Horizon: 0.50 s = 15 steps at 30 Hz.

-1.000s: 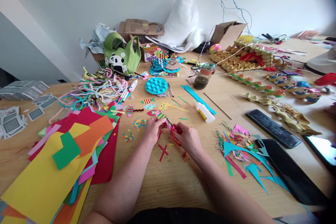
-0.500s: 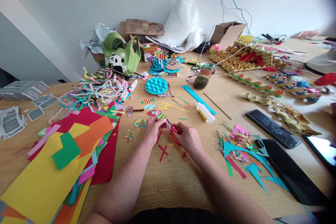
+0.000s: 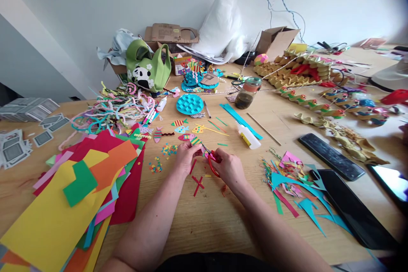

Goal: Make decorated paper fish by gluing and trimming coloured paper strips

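Observation:
Both my hands meet over the middle of the wooden table (image 3: 207, 216). My right hand (image 3: 228, 168) is closed round red-handled scissors (image 3: 211, 162), whose blades point up and left. My left hand (image 3: 186, 155) pinches a small striped paper fish (image 3: 196, 141) at the scissor tips. Red paper strips (image 3: 197, 182), two of them crossed, lie on the table just below my hands. Small coloured paper bits (image 3: 157, 165) lie to the left of my left hand.
A stack of coloured paper sheets (image 3: 66, 195) fills the left front. Paper scraps (image 3: 291, 178) and dark tablets (image 3: 350, 208) lie at the right. A glue bottle (image 3: 249, 136), paper fish (image 3: 180, 123), a blue disc (image 3: 190, 103), a jar (image 3: 247, 92), pipe cleaners (image 3: 111, 108) and a green bag (image 3: 147, 68) sit farther back.
Nothing has clearly moved. My hands stay together at the same spot, with only tiny shifts of the fingers around the paper fish and scissors.

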Each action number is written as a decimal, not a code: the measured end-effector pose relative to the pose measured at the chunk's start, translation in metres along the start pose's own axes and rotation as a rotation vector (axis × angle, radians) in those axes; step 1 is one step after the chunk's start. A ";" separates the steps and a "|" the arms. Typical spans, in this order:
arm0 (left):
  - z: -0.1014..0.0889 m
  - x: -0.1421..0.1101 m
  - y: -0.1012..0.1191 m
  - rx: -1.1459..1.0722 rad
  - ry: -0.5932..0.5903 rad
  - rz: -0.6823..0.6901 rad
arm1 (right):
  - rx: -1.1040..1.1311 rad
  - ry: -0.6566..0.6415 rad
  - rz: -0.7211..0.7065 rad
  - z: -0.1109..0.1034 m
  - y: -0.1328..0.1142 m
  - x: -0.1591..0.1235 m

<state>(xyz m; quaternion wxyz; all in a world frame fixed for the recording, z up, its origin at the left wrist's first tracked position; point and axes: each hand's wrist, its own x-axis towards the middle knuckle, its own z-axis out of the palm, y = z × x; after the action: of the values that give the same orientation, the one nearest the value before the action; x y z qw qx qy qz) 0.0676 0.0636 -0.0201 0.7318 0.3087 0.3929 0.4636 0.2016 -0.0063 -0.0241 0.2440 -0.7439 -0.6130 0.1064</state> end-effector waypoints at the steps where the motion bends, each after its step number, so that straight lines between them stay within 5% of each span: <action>1: 0.000 0.000 0.000 0.001 -0.002 0.002 | 0.001 0.000 0.000 0.000 0.000 0.000; 15: -0.001 0.003 -0.002 -0.047 0.005 -0.021 | 0.016 -0.011 0.026 -0.002 -0.005 0.000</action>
<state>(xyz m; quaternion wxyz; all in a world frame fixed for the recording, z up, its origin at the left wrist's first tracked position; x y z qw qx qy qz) 0.0688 0.0652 -0.0231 0.7427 0.2861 0.3870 0.4656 0.1986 -0.0067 -0.0199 0.2451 -0.7493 -0.6037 0.1184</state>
